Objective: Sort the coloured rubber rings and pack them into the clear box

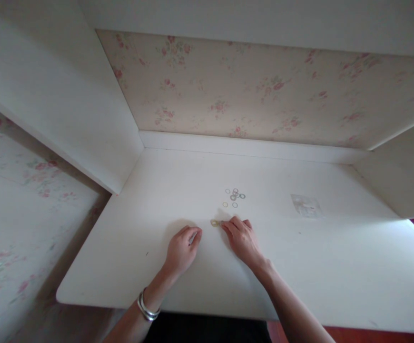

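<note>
The right hand (242, 242) bunches its fingertips, seemingly pinching the right end of the small gold-toned rings (214, 223), which extend leftward on the white desk (114, 267). The left hand (182, 248), farther off, meets thumb to forefinger, nothing visibly held.

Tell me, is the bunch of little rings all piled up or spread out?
Partly spread: some little rings overlap in a cluster, while a few lie apart on the white desk.
</note>
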Available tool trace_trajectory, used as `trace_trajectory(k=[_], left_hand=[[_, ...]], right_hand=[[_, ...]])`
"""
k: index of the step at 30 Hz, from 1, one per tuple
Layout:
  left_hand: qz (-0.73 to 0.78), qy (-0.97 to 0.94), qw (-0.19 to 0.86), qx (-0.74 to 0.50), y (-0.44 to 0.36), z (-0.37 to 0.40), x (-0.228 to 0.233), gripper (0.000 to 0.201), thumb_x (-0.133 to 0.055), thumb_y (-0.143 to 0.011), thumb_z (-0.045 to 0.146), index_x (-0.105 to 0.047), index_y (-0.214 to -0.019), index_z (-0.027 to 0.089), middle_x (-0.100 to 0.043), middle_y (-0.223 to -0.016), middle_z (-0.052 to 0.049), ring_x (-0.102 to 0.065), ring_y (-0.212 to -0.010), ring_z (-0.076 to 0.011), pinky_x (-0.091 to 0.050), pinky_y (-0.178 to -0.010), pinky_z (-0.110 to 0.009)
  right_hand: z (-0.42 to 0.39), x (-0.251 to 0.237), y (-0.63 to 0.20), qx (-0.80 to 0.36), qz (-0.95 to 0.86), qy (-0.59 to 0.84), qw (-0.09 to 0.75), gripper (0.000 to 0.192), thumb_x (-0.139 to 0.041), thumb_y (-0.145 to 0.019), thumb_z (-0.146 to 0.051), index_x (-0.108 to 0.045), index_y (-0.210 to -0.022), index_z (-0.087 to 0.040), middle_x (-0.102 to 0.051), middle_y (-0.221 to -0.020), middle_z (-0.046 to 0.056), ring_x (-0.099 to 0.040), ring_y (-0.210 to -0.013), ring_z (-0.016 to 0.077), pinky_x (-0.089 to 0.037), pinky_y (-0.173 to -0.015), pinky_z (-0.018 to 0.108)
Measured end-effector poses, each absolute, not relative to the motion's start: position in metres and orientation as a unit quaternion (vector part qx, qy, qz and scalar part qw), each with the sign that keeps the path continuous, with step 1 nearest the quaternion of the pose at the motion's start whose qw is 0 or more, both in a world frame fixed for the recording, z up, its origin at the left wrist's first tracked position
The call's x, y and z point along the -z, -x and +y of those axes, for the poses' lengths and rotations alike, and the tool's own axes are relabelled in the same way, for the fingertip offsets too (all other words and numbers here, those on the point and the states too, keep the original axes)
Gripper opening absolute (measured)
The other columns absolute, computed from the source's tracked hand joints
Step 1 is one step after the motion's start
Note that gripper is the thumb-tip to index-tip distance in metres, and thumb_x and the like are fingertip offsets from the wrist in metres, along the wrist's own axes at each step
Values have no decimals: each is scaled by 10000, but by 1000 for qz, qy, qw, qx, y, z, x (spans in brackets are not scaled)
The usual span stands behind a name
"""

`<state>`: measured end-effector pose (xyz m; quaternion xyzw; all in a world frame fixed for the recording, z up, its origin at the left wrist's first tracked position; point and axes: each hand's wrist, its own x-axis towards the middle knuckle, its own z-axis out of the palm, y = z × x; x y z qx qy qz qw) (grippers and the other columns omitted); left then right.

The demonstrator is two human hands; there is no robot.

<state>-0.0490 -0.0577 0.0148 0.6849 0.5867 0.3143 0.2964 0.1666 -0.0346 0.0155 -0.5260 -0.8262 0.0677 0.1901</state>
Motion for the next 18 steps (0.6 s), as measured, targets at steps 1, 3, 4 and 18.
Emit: trace_trajectory(k=[1, 3, 4, 18], left_hand=[[586, -684, 298, -317, 49, -58, -15, 233, -467, -917, 334, -666, -937, 214, -661, -834, -32, -615, -759, -152, -469, -701, -256], [585, -681, 304, -320, 49, -58, -14, 234, -471, -914, 335, -668, -936, 211, -663, -841, -32, -614, -764, -148, -469, -714, -255], [584, -679, 309, -321, 50, -57, -14, 238, -471, -913, 338, -670, -935, 210, -664, -842, -31, -612, -760, -146, -469, -713, -254], [505, -794, 222, -256, 20, 10, -46, 223, -460, -912, 288, -668, -946, 213, -668, -903, -40, -608, -784, -148, -465, -731, -256]], right_hand=[[-35, -16, -167, -69, -825, 526, 194, 230, -416, -963, -229, -644, -985, -213, -603, -828, 39, -540, -738, 148, -333, -728, 300], [-36, -17, -170, -76, -820, 526, 211, 230, -417, -963, -233, -646, -971, -210, -603, -822, 38, -542, -744, 147, -339, -730, 298], [-37, -17, -171, -79, -815, 529, 225, 230, -418, -963, -238, -646, -965, -207, -604, -821, 38, -542, -746, 147, -343, -729, 296], [-73, -2, -194, -178, -673, 624, 355, 256, -419, -946, -343, -645, -941, -223, -584, -824, 52, -563, -742, 161, -444, -704, 287]])
